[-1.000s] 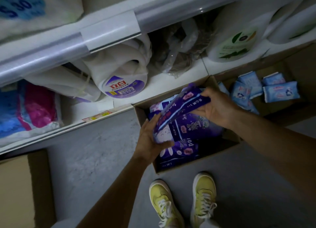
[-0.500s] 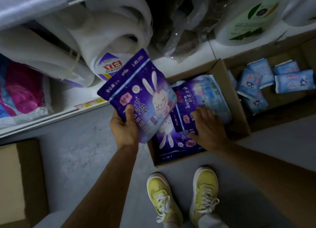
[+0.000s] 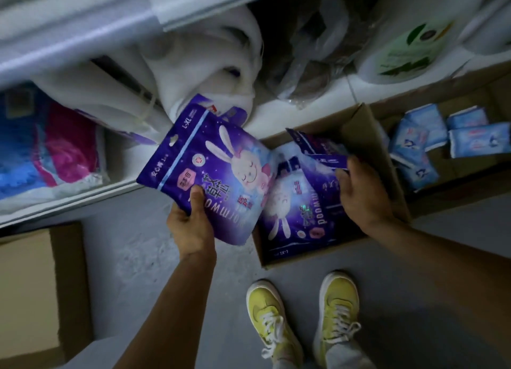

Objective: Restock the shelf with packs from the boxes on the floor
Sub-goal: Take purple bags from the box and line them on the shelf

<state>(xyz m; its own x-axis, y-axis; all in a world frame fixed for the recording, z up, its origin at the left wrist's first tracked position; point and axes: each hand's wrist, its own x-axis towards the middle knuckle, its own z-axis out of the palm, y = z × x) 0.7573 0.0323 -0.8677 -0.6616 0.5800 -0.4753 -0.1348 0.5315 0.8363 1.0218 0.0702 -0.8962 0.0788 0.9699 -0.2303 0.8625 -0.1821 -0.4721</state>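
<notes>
The left hand [image 3: 190, 224] is gripping a purple pack [image 3: 210, 175] out of the box [image 3: 367, 147], while the right hand [image 3: 359, 194] is pinching a second pack [image 3: 318, 150] inside it. The picking step seems to be going on; next, both packs are needing a place on the shelf [image 3: 279, 114].

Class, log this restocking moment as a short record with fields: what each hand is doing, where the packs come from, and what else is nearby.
left hand: grips purple rabbit pack, lifted clear of the box
right hand: in the cardboard box, pulling up a second purple pack
neighbouring box: light blue packs
shelf: white bags, bottle
floor: yellow shoes
</notes>
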